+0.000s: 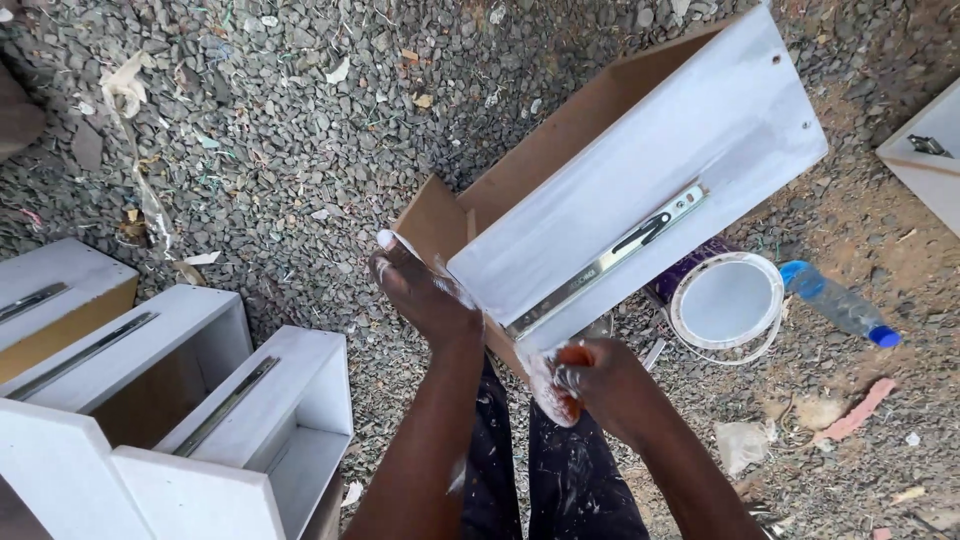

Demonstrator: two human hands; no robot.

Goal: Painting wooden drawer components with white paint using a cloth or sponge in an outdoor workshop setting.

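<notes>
A wooden drawer box (640, 150) is held tilted in front of me, its white-painted side up, with a metal slide rail (610, 258) screwed along it. My left hand (425, 295), smeared with white paint, grips the near corner of the drawer. My right hand (590, 380) presses a paint-soaked orange sponge (552, 392) against the drawer's near lower edge. My dark, paint-spattered trousers (560, 480) show below the hands.
Several white drawers with slide rails (190, 400) stand at the lower left. An open can of white paint (725, 300) sits on the gravel (280, 140) under the drawer, a blue plastic bottle (840, 305) beside it. Another white panel (925, 150) lies at the right edge.
</notes>
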